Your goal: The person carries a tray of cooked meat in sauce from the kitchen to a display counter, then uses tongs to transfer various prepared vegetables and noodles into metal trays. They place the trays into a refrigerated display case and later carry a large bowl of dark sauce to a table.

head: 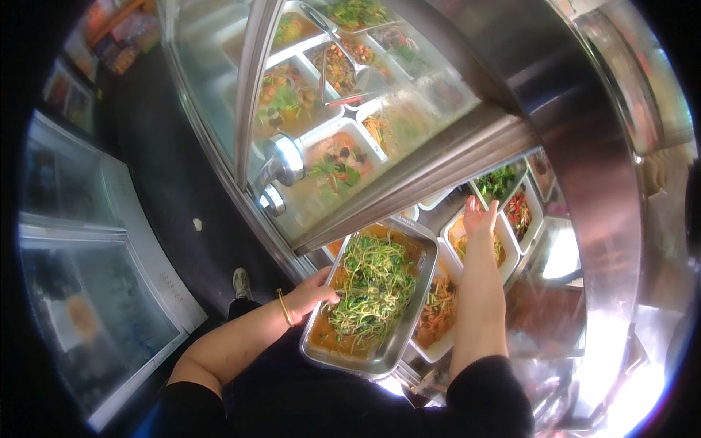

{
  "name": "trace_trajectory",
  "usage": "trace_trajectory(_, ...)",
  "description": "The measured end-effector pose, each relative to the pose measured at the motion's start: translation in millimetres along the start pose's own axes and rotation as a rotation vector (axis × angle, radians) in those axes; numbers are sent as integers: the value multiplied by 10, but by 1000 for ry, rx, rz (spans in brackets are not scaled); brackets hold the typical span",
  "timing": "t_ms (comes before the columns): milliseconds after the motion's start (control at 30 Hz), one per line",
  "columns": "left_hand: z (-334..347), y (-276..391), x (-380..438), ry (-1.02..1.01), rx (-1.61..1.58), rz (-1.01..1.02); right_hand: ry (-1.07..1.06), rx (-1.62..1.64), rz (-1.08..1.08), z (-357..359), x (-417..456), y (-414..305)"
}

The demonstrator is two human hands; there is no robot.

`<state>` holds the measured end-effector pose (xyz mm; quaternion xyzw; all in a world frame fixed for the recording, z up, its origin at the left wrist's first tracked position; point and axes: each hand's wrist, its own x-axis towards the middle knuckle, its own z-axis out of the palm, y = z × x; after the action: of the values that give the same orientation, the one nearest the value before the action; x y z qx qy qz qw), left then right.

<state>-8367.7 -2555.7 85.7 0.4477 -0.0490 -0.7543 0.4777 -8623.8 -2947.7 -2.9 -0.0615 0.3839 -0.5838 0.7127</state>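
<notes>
My left hand point(315, 298) grips the left rim of a rectangular stainless-steel tray point(424, 274), its thumb over the edge. Dressed green sprouts point(378, 282) lie heaped in the tray in an orange-brown liquid. My right hand point(481, 218) reaches into the display case with spread fingers and holds nothing that I can see. Below it is a white tub of shredded orange food point(461, 245). Just beyond the fingers sits a container of leafy greens point(495, 180). A tub of red and dark pieces point(517, 211) stands to the right. Another tub of shredded food point(438, 306) is partly covered by the steel tray.
A metal-framed glass panel point(405, 180) slants over more food tubs. A scoop point(350, 63) lies across tubs behind the glass. A chrome fitting point(282, 161) projects near the case's left edge. A glass-topped freezer point(159, 279) stands left across the dark floor point(181, 180).
</notes>
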Motion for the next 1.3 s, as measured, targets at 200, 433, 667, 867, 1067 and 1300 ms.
trace_trajectory(200, 199, 260, 179, -73, 219, 103, -89, -1116, 54, -231, -1892, -81)
trace_trajectory(433, 570, 695, 418, -41, 179, -3, -70, -1252, 101, 215, -3097, 136)
trace_trajectory(667, 709, 909, 485, 220, -20, 157, 7, -1002, -103, -76, -2398, 216)
trace_trajectory(867, 627, 272, 161, 260, 55, 91, 94, -1202, -349, -764, -1760, 409)
trace_trajectory(1067, 571, 69, 257, -25, -189, 3, 259, -1254, -255, -452, -1870, 394)
trace_trajectory(1300, 571, 243, 273, -174, -287, -61, 312, -1137, -491, 258, -2329, 276)
